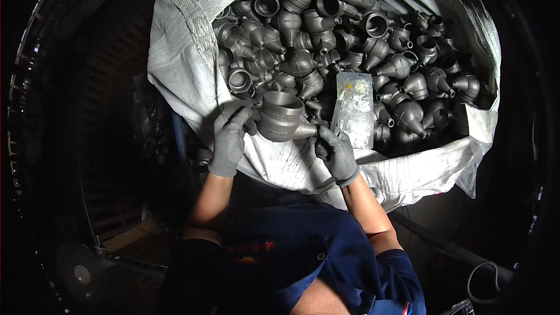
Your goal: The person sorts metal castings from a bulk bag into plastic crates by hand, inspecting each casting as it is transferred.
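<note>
Between my two gloved hands is a dark grey cast metal fitting (pixel 279 123), with a wide round opening facing up and a narrow spout pointing right. My left hand (pixel 232 134), in a grey glove, is closed on the fitting's left side. On the right, my right hand (pixel 337 153) has its fingers closed around the spout's tip. The fitting is held over the near rim of a large white woven sack (pixel 286 169). Many similar metal fittings (pixel 300 63) lie heaped in the sack beyond my hands.
A clear plastic sleeve or sheet (pixel 356 108) lies on the heap just beyond my right hand. At the right, the sack's rim has a loose plastic flap (pixel 479 140). A slatted pallet-like surface (pixel 116 64) shows dimly at the left. A pale cable (pixel 471 283) loops at the lower right.
</note>
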A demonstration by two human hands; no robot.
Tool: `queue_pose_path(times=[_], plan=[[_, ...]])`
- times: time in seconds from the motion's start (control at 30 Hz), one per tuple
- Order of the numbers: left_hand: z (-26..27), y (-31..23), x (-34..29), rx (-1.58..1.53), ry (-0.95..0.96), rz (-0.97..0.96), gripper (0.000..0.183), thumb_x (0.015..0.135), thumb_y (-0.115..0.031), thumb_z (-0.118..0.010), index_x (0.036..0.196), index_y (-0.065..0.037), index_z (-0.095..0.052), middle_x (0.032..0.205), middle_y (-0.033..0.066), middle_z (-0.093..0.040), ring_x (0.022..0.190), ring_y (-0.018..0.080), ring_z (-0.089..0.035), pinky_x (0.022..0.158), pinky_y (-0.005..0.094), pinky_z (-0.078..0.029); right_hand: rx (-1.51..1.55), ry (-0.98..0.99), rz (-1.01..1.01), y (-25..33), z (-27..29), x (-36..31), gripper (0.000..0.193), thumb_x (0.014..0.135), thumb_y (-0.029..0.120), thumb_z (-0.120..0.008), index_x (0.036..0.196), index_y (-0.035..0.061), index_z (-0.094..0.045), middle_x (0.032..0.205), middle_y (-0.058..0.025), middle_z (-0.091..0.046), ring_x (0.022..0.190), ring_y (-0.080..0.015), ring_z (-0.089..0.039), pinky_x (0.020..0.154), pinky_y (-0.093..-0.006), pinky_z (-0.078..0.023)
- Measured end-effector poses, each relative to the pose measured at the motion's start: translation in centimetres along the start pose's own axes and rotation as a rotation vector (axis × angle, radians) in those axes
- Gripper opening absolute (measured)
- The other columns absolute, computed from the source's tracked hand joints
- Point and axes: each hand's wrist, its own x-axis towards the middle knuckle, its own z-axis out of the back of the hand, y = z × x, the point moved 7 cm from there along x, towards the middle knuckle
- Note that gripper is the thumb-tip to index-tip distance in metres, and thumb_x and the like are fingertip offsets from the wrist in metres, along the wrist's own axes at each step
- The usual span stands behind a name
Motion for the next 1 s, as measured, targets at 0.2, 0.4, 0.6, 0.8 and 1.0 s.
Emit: queue_pose_path(times=[0.2, 0.4, 0.6, 0.8, 1.0], plan=[[0.3, -0.2, -1.5, 0.007, 0.044, -0.028, 0.019, 0.091, -0.008, -0.056, 0.108, -0.002, -0.061, 0.091, 0.0075, -0.066, 0.064, 0.0092, -0.055, 0.057, 0.0227, -0.041, 0.02, 0.021, -0.005, -0.1, -0.9, -1.2, 0.036, 0.095, 0.02, -0.048, 0.126, 0.0005, -0.048, 0.078, -0.0058, -0.057, 0.051, -0.0041, -0.037, 0.046, -0.0163, -0.03], [-1.5, -2.3, -2.9, 0.001, 0.113, -0.1, 0.025, 0.09, -0.006, -0.053, 0.113, 0.001, -0.058, 0.102, 0.012, -0.065, 0.061, 0.0101, -0.051, 0.057, 0.0213, -0.041, 0.105, 0.027, -0.09, -1.8, -0.5, -1.9, 0.033, 0.096, 0.021, -0.047, 0.122, 0.0017, -0.05, 0.075, -0.0054, -0.055, 0.049, -0.0044, -0.037, 0.043, -0.0158, -0.029], [-1.5, -2.0, -3.7, -0.071, 0.186, -0.095, 0.034, 0.088, -0.003, -0.052, 0.122, -0.001, -0.055, 0.108, 0.0137, -0.064, 0.06, 0.0102, -0.051, 0.055, 0.0213, -0.042, 0.089, 0.017, -0.151, -2.9, -0.1, -2.4, 0.026, 0.097, 0.029, -0.046, 0.099, 0.0042, -0.054, 0.072, -0.0046, -0.053, 0.046, -0.0045, -0.036, 0.04, -0.0165, -0.027], [-2.1, -2.2, -4.2, -0.101, 0.209, -0.078, 0.038, 0.086, -0.003, -0.054, 0.124, -0.002, -0.054, 0.108, 0.0132, -0.064, 0.059, 0.0109, -0.051, 0.055, 0.0215, -0.042, 0.026, 0.011, -0.176, -3.7, 0.9, -2.6, 0.032, 0.097, 0.036, -0.044, 0.091, 0.0059, -0.052, 0.065, -0.0028, -0.049, 0.045, -0.0053, -0.035, 0.039, -0.0175, -0.026], [-2.2, -2.1, -4.5, -0.075, 0.177, -0.055, 0.038, 0.087, -0.003, -0.054, 0.124, 0.0, -0.053, 0.103, 0.0116, -0.064, 0.058, 0.0111, -0.052, 0.055, 0.022, -0.043, -0.019, 0.034, -0.174, -3.5, 0.3, -3.3, 0.037, 0.097, 0.041, -0.043, 0.088, 0.0066, -0.052, 0.057, -0.0015, -0.045, 0.043, -0.006, -0.033, 0.039, -0.0198, -0.026]])
